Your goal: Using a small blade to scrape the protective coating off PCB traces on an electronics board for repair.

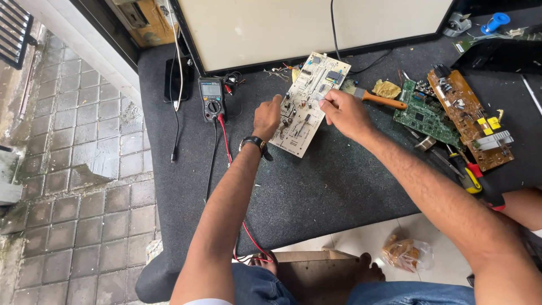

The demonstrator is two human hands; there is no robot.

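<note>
A beige circuit board lies tilted on the dark grey mat. My left hand, with a black wristwatch on its wrist, rests on the board's left edge and holds it there. My right hand is closed over the board's right side, pinching something small that I cannot make out. A black multimeter lies to the left, its red lead and black lead trailing toward my lap.
An orange-handled tool lies right of the board. A green circuit board and a brown one sit further right, with screwdrivers near them. A large pale panel stands behind. Tiled paving is left.
</note>
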